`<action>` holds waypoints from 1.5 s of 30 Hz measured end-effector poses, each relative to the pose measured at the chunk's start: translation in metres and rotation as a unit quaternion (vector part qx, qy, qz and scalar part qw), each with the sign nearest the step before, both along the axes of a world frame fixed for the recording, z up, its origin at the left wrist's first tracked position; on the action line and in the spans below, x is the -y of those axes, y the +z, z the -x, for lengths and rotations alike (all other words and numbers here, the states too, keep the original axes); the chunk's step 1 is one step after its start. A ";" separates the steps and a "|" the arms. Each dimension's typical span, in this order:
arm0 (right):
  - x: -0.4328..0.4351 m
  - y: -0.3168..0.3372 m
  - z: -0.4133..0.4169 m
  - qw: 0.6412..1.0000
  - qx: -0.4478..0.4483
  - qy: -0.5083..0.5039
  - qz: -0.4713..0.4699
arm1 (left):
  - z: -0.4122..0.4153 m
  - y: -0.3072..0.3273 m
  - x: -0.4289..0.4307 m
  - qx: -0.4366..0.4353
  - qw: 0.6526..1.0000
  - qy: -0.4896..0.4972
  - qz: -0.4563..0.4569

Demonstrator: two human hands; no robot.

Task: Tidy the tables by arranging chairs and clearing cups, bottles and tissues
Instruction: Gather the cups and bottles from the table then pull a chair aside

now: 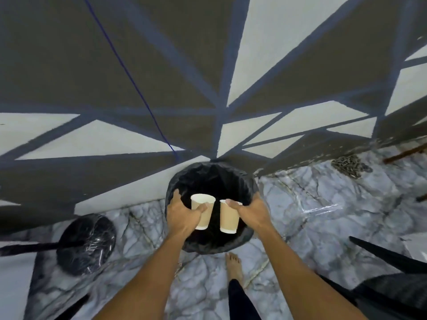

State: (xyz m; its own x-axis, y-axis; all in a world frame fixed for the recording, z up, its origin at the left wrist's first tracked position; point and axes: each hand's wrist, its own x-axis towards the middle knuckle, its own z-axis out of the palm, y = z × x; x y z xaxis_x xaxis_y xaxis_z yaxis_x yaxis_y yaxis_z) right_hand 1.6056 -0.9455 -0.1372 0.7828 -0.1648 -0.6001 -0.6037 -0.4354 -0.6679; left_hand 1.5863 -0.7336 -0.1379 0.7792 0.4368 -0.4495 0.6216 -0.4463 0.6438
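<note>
A round bin lined with a black bag (209,179) stands on the marble floor against the patterned wall. My left hand (182,214) grips a brown paper cup (203,210) with a white rim, held over the bin's opening. My right hand (251,212) grips a second brown paper cup (228,218) beside the first, also above the bin. Both cups are upright and look empty inside. The two cups are a small gap apart.
A table's round black base wrapped in plastic (86,243) sits at the left. A dark chair (390,287) is at the lower right. A heap of chain (351,166) lies by the wall at the right. My bare foot (234,264) stands just below the bin.
</note>
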 end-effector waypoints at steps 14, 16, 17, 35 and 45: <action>0.005 0.008 -0.012 0.986 -0.006 0.149 0.073 | 0.002 0.008 0.007 -0.039 0.991 -0.131 0.010; 0.007 0.018 -0.004 0.986 0.008 0.143 0.084 | 0.003 0.016 0.011 -0.031 0.987 -0.157 0.008; 0.008 0.024 0.001 0.986 0.011 0.140 0.086 | 0.004 0.020 0.013 -0.026 0.985 -0.169 0.009; 0.104 0.137 0.262 0.960 0.041 -0.049 0.274 | 0.135 0.114 0.151 0.093 0.827 -0.553 -0.036; 0.203 0.151 0.517 0.913 -0.024 -0.260 0.312 | 0.307 0.137 0.322 0.106 0.643 -0.757 -0.040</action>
State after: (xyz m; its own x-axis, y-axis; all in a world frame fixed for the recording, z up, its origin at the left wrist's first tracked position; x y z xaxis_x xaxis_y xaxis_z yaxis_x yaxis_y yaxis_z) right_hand 1.0889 -1.1482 0.0136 0.4762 -0.8290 -0.2933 -0.8595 -0.3683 -0.3545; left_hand 1.2794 -1.0554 -0.0012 0.3784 -0.8802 -0.2865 -0.6625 -0.4737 0.5803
